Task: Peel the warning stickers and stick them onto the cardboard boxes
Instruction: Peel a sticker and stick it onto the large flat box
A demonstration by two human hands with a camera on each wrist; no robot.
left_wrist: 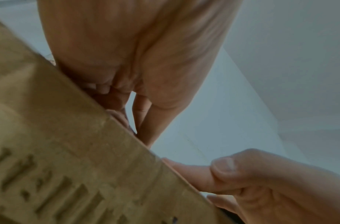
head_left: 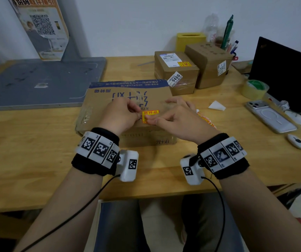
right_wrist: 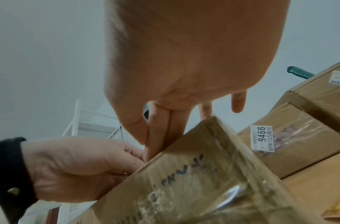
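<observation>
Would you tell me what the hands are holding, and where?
Both the left hand and right hand pinch the yellow sticker at its near-left edge.

Three cardboard boxes (head_left: 127, 99), two hands (head_left: 118, 115)

Matt brown cardboard box (head_left: 127, 99) under glossy tape; wooden table (head_left: 28, 142); glossy sticker (head_left: 150, 115)

Both forearms are bare, no sleeves. Each wrist has a thick black fabric band (head_left: 93, 166) with a row of white blocks (head_left: 98, 149) strapped over it, each block printed with a black-and-white square marker. A white boxy camera housing (head_left: 128, 165) hangs off the left band at about 3 o'clock, carrying its own marker, and the right one (head_left: 191, 169) sits at 9 o'clock. A thin black cable (head_left: 69, 215) trails from each housing.
</observation>
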